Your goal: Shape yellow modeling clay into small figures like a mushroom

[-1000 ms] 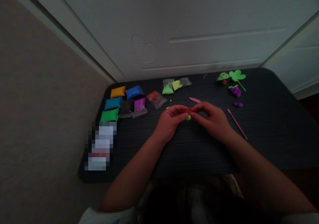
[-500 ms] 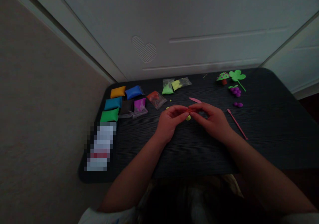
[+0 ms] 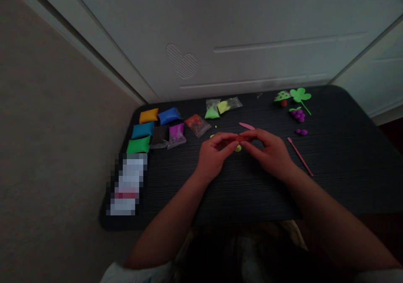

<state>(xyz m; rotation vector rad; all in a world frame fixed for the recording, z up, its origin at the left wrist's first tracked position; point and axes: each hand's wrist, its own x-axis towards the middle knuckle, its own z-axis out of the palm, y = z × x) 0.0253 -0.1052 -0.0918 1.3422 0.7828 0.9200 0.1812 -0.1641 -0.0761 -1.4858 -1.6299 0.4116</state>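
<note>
Between the fingertips of both hands is a small piece of orange-red modelling clay (image 3: pixel 239 139), mostly covered by the fingers. My left hand (image 3: pixel 215 153) pinches it from the left, thumb against fingers. From the other side my right hand (image 3: pixel 266 150) pinches it the same way. Just under the fingertips a small yellow clay piece (image 3: pixel 238 148) shows; whether it is held or lies on the table I cannot tell. Another bit of yellow clay peeks out behind my left fingers. Partly behind my right hand lies a pink clay knife (image 3: pixel 246 126).
Several coloured clay packets, including a blue one (image 3: pixel 170 116) and an opened orange one (image 3: pixel 197 125), lie left on the dark table (image 3: pixel 245 195). On the right are a clay mushroom (image 3: pixel 282 98), a green clover (image 3: pixel 300 96), purple grapes (image 3: pixel 297 114) and a pink stick tool (image 3: pixel 300 156).
Both hands stay in nearly the same place. My fingertips shift slightly on the orange-red clay, the right fingers closing in over it.
</note>
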